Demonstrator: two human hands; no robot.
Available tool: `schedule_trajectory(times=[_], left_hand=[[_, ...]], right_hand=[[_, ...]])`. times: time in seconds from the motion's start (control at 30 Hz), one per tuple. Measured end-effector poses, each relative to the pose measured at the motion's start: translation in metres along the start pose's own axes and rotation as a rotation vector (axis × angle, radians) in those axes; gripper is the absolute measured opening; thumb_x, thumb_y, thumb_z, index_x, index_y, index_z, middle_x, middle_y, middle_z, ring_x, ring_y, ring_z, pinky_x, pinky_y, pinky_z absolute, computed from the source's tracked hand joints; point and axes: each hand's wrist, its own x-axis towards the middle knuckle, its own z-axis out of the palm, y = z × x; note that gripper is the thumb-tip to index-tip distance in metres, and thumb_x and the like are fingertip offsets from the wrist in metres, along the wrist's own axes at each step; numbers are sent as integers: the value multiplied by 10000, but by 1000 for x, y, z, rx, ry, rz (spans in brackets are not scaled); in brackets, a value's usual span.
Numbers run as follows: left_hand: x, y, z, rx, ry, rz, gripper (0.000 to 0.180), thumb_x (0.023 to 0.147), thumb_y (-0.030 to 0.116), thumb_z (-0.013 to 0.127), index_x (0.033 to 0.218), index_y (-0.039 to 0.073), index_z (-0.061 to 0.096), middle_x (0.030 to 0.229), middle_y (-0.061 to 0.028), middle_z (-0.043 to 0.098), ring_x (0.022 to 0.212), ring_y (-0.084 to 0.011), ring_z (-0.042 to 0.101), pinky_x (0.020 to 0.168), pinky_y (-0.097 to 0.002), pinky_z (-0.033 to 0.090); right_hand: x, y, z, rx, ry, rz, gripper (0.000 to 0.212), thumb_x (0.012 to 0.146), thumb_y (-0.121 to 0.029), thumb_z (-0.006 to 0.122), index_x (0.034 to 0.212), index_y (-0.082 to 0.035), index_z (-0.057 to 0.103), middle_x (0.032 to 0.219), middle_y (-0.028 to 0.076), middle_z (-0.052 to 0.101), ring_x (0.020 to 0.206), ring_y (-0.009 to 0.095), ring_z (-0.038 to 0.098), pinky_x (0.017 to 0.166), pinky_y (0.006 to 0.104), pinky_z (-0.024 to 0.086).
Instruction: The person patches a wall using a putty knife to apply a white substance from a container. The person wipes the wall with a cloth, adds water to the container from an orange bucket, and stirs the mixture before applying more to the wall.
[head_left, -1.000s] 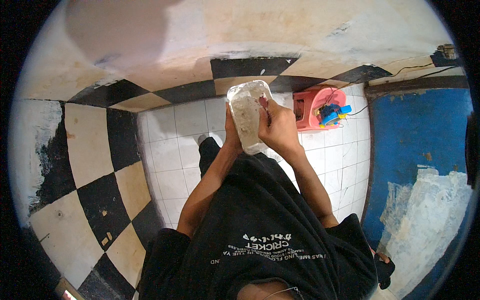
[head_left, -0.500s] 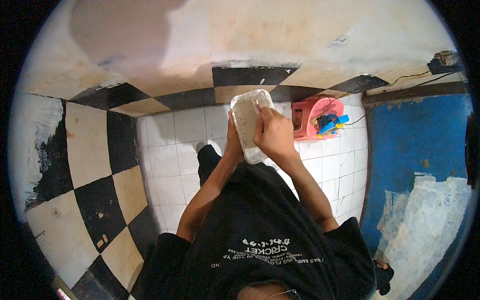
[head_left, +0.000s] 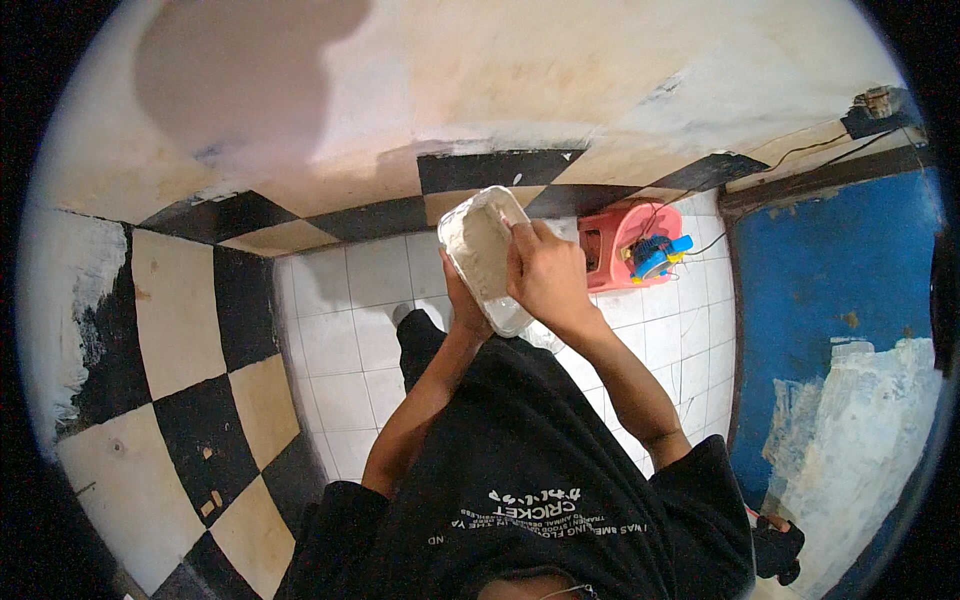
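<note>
My left hand (head_left: 466, 301) is wrapped round the left side of a white rectangular tub (head_left: 514, 318). Thick off-white paste or paint (head_left: 478, 250) coats the inside of the tub, which is held tilted in front of my body. Over the tub's right rim, my right hand (head_left: 550, 270) is closed, fingers bent together. A thin tool end shows at its fingertips and points into the tub; most of it is hidden, so its kind cannot be made out.
A pink plastic stool (head_left: 610, 222) carries a small blue and yellow fan-like device (head_left: 655, 256) with cables. Ahead stands a cream wall (head_left: 480, 90) with black checks; at left is a checkered wall (head_left: 180, 300). A blue door-like panel (head_left: 830, 270) with white smears is at right, above white floor tiles (head_left: 330, 345).
The tub has shifted slightly left and tilted, showing more of the paste. My right hand has moved a little down, still at the tub's right side.
</note>
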Motion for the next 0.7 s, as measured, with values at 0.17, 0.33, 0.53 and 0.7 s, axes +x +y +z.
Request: schedule_trajectory(times=[0.17,0.33,0.53,0.7], left_hand=[[-1,-10,-12,35,17,49,731,927,665,193,1387,123,362,1312,-87,490,1202,-249,493,1019,-389,399],[2,-10,-25,7,-24,42,764,909,695,200,1400,127,343,1322,-88,479,1213,-243,482,1033,-390,389],[2,-2,-8,96,-49,74,774,903,703,198,1427,143,308,1388,-85,427,1269,-250,432,1069,-405,354],[2,-4,-8,77,-44,38,763,910,692,192,1427,145,312,1392,-83,428,1271,-253,432,1074,-409,344]], right_hand=[[-5,-2,9,84,-18,-16,175,779,-44,567,946,-5,604,768,188,599,595,384,594,525,466,477],[-13,-10,6,108,-49,-25,133,797,-51,566,916,-6,603,740,176,588,594,380,592,521,458,474],[-2,-9,-5,100,57,47,94,806,-69,577,875,-5,586,738,173,577,589,377,586,520,451,471],[6,-12,5,58,33,21,129,773,-70,586,883,-4,581,747,171,576,605,375,588,532,457,478]])
